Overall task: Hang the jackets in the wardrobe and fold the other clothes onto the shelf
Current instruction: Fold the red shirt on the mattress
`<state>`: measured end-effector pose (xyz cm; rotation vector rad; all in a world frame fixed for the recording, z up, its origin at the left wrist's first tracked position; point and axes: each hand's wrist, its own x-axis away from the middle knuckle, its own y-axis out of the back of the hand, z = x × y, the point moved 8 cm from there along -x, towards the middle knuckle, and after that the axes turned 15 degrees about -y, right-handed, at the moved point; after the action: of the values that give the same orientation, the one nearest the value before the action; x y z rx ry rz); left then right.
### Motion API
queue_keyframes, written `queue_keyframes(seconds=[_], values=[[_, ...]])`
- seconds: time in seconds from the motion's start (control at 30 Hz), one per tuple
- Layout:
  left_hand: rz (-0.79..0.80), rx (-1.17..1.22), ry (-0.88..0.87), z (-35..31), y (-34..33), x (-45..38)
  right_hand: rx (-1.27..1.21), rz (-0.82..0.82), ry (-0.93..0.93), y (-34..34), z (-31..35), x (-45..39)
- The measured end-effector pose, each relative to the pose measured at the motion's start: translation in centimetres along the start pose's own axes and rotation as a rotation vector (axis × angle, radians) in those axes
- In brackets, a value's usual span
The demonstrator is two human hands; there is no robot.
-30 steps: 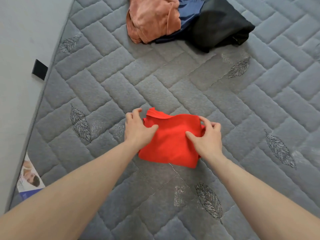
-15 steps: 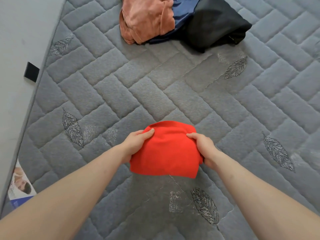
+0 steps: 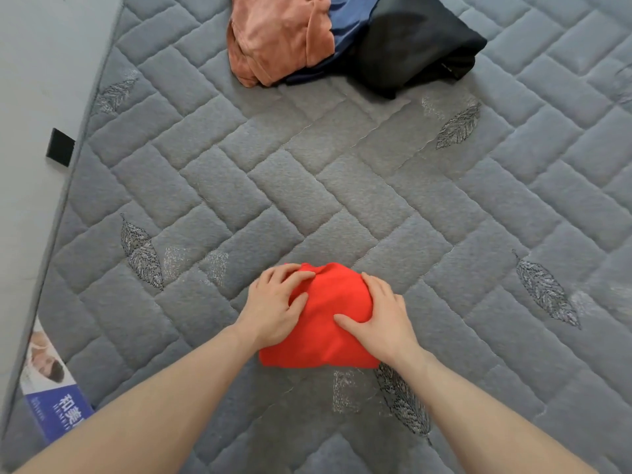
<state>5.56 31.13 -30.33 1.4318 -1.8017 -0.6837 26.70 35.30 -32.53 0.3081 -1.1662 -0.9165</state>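
Note:
A small folded red garment (image 3: 325, 326) lies on the grey quilted mattress (image 3: 307, 186), close in front of me. My left hand (image 3: 273, 309) rests on its left half, fingers spread and reaching its far edge. My right hand (image 3: 379, 319) lies flat on its right half with the thumb pointing inward. Both hands press the cloth down onto the mattress. At the far edge of the view sits a heap of clothes: an orange velvety piece (image 3: 273, 39), a blue piece (image 3: 349, 18) and a black piece (image 3: 417, 46).
A pale wall (image 3: 34, 97) runs along the mattress's left edge, with a black tab (image 3: 61, 147) on the mattress side. A printed label (image 3: 51, 381) shows at the lower left. No wardrobe or shelf is in view.
The hands held the red garment by its sides and folded it over; now both lie on top of it, pressing it flat into a smaller bundle.

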Motion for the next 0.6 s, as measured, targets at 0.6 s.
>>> queue_keyframes(seconds=[0.6], values=[[-0.189, 0.434, 0.444, 3.9, -2.4, 5.9, -0.461, 0.137, -0.177, -2.3, -4.7, 3.0]])
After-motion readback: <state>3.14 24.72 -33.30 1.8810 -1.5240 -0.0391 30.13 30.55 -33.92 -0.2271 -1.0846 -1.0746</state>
